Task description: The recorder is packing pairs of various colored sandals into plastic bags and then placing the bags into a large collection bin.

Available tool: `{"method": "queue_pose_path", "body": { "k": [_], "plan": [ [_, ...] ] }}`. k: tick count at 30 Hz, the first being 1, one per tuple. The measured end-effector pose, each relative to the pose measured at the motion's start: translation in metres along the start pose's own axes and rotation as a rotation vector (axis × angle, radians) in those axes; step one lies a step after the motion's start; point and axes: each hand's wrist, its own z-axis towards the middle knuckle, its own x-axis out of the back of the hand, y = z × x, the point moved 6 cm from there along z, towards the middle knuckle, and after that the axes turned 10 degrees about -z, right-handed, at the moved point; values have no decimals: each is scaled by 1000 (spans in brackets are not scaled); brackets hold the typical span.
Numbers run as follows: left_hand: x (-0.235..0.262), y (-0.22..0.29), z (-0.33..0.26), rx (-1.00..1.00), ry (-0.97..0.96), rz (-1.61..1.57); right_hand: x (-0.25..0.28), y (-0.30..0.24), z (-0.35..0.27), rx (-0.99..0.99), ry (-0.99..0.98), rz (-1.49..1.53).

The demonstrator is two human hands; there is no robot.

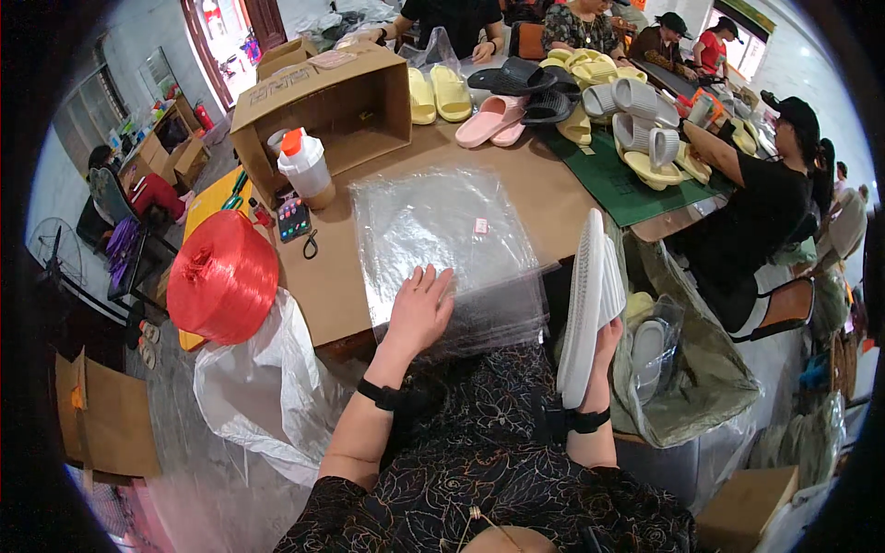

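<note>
My left hand (421,308) lies with its fingers stretched out on a stack of clear plastic bags (438,217) at the table's front edge. A small white and red sticker (480,226) shows on the top bag. Off the table's right front corner, my right hand (606,348) is closed round white slippers (584,313), held upright on edge. One textured sole side faces left, and ribbed white parts show behind it. It looks like a pair pressed together, but the right hand's fingers are partly hidden.
A cardboard box (321,106), a plastic bottle (304,166) and a phone (294,219) stand or lie on the table (323,286). Red twine (224,276) is at left. Yellow slippers (452,94) sit at the back. A green sack (705,387) hangs at right, near a co-worker (751,212).
</note>
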Motion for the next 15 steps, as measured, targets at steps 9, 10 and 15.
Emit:
{"method": "queue_pose_path", "body": {
  "k": [9, 10, 15],
  "plan": [
    [11, -16, 15, 242, -99, -148, -28, -41, -16, 221, 28, -136],
    [10, -20, 15, 316, -140, -165, -33, -47, -19, 293, 10, -206],
    [10, -1, 8, 149, -97, -56, -46, -59, -25, 382, -21, -322]
  ]
}}
